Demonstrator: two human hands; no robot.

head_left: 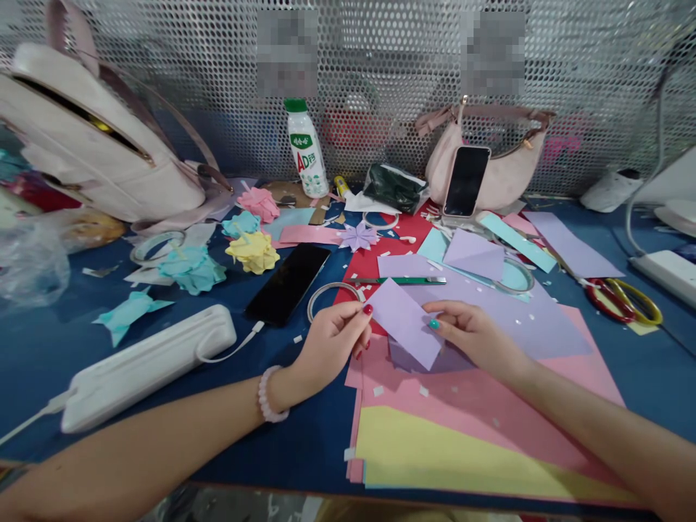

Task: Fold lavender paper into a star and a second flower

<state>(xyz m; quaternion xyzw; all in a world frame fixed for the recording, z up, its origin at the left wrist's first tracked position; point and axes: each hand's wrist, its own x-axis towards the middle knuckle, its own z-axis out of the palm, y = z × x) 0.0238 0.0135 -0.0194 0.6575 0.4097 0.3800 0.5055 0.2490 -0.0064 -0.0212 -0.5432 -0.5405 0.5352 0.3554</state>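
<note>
Between my two hands a small rectangle of purple paper (405, 322) is held tilted above a stack of coloured sheets. My left hand (333, 341) pinches its left corner between thumb and fingers. At the right edge, my right hand (470, 330) grips it the same way, thumb on top. Beneath lie a larger purple sheet (549, 319), pink paper (462, 413) and yellow paper (435, 442). Just behind the held piece rests a green craft knife (399, 280). A roll of tape (326, 288) sits beside my left hand, and another purple piece (473, 254) lies behind my right hand.
Folded paper flowers (253, 251) and a black phone (288, 283) are on the left, with a white power strip (152, 366) nearer me. Scissors (614, 301) lie at right. A bottle (307, 152), a propped phone (466, 181) and bags (109, 152) stand along the mesh panel.
</note>
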